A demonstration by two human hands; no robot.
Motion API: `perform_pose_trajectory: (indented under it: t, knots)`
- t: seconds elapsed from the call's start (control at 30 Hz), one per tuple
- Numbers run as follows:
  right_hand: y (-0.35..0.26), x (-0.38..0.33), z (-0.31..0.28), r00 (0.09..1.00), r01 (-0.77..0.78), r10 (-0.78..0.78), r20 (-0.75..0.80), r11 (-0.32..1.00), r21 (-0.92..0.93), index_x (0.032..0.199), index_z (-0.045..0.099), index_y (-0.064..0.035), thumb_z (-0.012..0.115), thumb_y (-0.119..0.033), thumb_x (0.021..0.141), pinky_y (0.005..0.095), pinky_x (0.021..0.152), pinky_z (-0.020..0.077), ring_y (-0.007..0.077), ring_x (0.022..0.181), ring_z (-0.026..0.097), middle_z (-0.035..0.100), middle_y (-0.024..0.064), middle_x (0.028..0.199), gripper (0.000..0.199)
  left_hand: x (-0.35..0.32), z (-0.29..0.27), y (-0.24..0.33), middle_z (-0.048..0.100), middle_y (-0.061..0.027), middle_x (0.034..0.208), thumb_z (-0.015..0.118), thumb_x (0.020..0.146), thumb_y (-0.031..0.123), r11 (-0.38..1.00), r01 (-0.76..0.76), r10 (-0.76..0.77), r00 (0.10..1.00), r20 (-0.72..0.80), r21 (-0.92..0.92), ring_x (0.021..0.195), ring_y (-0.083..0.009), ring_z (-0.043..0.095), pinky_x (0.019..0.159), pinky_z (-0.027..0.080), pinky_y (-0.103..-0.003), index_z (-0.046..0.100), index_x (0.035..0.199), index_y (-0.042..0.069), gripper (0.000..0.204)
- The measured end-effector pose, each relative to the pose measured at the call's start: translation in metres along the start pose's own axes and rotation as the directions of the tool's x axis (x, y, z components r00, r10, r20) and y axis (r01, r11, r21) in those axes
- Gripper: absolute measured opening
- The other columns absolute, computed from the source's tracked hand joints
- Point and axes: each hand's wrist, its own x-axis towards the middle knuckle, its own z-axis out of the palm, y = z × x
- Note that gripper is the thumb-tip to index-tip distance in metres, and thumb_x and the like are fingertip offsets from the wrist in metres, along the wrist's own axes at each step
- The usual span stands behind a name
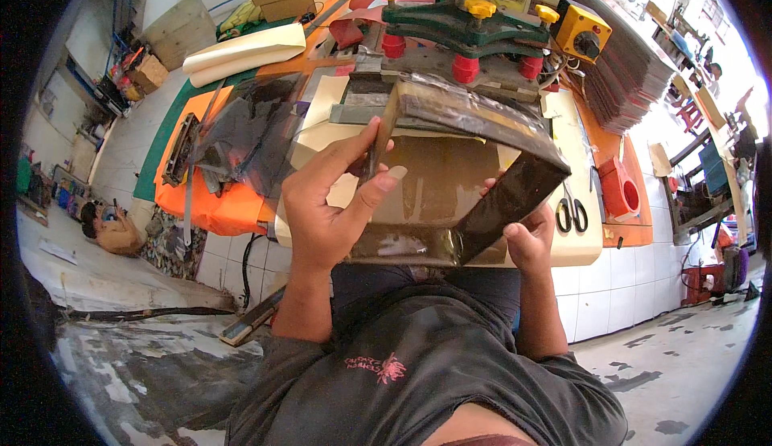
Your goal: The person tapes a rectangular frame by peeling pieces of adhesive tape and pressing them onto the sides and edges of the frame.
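Observation:
Tilted above the table in front of me is a dark brown, glossy rectangular box [515, 201], its open side facing me. It looks wrapped in shiny film or tape, with pale worn patches along the upper wall. My left hand [330, 197] is closed on its left wall, thumb inside and fingers behind. At the lower right, my right hand [531, 241] grips the right wall between thumb and fingers, and part of that hand is hidden behind the box. Black-handled scissors [572, 214] lie on the table just right of my right hand.
Beyond the box stands a dark green press [458, 32] with yellow knobs and red feet. A yellow control box [585, 32], a red tape dispenser [619, 189] and stacked sheets [623, 76] are on the right. Dark sheets [249, 128] and a cream roll [245, 52] lie left.

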Motion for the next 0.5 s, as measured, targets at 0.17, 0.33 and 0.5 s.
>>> perform_pose_trajectory:
  t: [0.17, 0.33, 0.5]
  knots:
    - [-0.008, 0.002, 0.001, 0.996, -0.057, 0.057, -0.069, 0.998, 0.003, 0.141, 0.055, 0.0119, 0.083, -0.044, 0.082, 0.0435, 0.094, 0.0623, 0.0300, 0.103, 0.075, 0.072, 0.0235, 0.121, 0.086, -0.006, 0.007, 0.007, 0.078, -0.0114, 0.098, 0.087, 0.091, 0.016, 0.976, 0.158, -0.165, 0.986, -0.038, -0.149, 0.081, -0.0082, 0.069, 0.072, 0.055, -0.022, 0.073, 0.128, -0.006, 0.046]
    - [-0.012, 0.001, -0.002, 0.973, -0.220, 0.220, -0.069, 0.975, 0.014, 0.133, 0.058, 0.0106, 0.076, -0.050, 0.085, 0.0396, 0.081, 0.0658, 0.0263, 0.092, 0.075, 0.072, 0.0214, 0.109, 0.080, -0.004, 0.017, 0.016, 0.069, -0.0030, 0.094, 0.086, 0.092, 0.016, 0.903, 0.339, -0.368, 0.928, -0.065, -0.264, 0.066, -0.0008, 0.058, 0.056, 0.044, -0.019, 0.065, 0.110, -0.001, 0.032]
    - [-0.007, 0.000, -0.001, 0.963, -0.265, 0.270, -0.020, 0.955, 0.133, 0.131, 0.061, 0.0062, 0.079, -0.042, 0.087, 0.0399, 0.076, 0.0646, 0.0264, 0.088, 0.075, 0.073, 0.0198, 0.112, 0.067, -0.005, 0.023, 0.020, 0.068, -0.0025, 0.096, 0.085, 0.094, 0.016, 0.792, 0.429, -0.491, 0.870, -0.036, -0.434, 0.065, 0.0001, 0.056, 0.052, 0.040, -0.018, 0.061, 0.108, 0.002, 0.031]
